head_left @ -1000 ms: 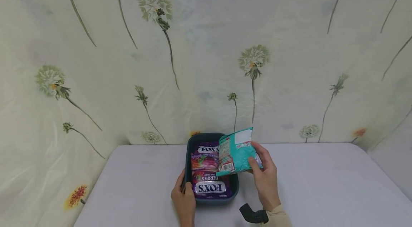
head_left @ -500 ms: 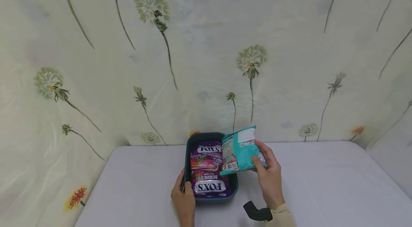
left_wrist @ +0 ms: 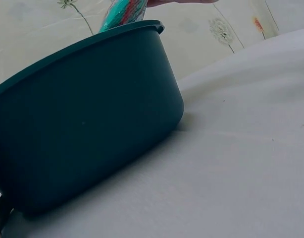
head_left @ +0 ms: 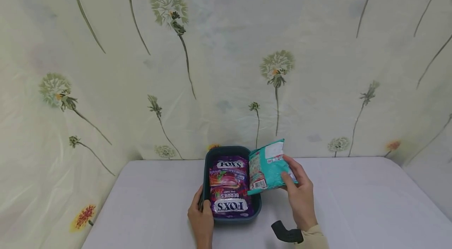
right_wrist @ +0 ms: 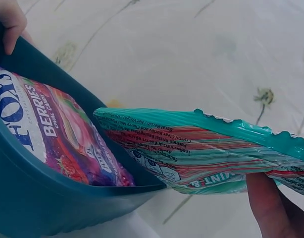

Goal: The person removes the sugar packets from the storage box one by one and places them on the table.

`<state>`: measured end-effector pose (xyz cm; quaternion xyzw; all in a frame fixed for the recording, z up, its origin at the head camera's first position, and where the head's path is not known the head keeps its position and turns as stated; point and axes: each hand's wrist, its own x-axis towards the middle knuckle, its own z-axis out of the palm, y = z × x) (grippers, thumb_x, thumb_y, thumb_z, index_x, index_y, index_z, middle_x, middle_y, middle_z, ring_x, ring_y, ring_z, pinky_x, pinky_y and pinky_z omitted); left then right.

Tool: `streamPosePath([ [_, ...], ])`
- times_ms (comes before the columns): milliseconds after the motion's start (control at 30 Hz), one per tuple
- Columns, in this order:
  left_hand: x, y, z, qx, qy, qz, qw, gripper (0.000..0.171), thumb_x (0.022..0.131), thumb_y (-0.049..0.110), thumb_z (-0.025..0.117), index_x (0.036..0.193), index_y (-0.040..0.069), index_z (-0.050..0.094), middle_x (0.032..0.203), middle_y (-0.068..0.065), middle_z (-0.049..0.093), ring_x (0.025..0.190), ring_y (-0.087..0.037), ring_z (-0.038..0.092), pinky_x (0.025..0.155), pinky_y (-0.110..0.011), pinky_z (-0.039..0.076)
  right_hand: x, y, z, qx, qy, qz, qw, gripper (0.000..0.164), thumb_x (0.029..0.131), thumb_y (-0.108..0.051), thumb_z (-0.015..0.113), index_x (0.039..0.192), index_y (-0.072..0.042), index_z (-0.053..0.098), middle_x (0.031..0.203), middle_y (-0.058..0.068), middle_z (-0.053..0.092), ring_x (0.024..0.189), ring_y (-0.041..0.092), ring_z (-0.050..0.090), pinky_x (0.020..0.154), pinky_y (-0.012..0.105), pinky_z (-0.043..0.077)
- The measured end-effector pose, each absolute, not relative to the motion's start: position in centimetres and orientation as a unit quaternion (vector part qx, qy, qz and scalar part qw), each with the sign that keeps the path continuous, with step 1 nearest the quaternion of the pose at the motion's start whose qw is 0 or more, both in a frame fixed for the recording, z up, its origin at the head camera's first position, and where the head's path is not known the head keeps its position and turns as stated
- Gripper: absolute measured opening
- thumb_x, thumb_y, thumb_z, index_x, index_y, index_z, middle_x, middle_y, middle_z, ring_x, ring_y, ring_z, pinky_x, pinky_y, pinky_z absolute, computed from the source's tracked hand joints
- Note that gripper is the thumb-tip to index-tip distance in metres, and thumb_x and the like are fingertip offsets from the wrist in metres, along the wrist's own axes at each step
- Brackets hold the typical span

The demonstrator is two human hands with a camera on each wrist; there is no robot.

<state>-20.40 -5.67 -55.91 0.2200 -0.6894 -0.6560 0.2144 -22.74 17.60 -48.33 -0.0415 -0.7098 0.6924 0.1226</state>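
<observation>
Teal packet (head_left: 270, 170), pinched by the right hand (head_left: 301, 194), has shifted right to over the tub (head_left: 233, 220)'s right rim, exposing more of the purple packets (head_left: 229, 190) inside; left hand (head_left: 202, 215) grips the tub's near-left wall.

The cover on the table (head_left: 159, 202) looks like white cloth, matt and mostly smooth, with soft ripples in the left wrist view. By the middle of the table's far edge, the dark blue-green bin (head_left: 234, 220) looks like smooth moulded plastic, its outer wall nearly matt. The purple packaging (head_left: 231, 205) inside is glossy printed plastic film, crinkled and catching highlights. Over the bin's right rim, the teal packet (head_left: 270, 172) is shiny, creased film with a serrated edge. Beyond the table's far edge, the flowered backdrop (head_left: 226, 44) looks like thin sheeting, faintly sheened and lightly wrinkled. The beige sleeve (head_left: 312, 239) looks like matt fabric.
</observation>
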Motion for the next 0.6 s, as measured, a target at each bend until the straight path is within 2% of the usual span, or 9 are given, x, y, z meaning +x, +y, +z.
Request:
streamPosePath([
  [600, -20.5, -5.8, -56.1, 0.214, -0.692, -0.656, 0.213, 0.046, 0.084, 0.001, 0.047, 0.126, 0.01, 0.06, 0.129, -0.013, 0.06, 0.119, -0.027, 0.057, 0.098, -0.043, 0.043, -22.9, 18.7, -48.3, -0.071, -0.72, 0.677, 0.138, 0.04, 0.097, -0.021, 0.05, 0.136, -0.03, 0.049, 0.142, -0.002, 0.047, 0.1, 0.008, 0.059, 0.073, 0.02, 0.053],
])
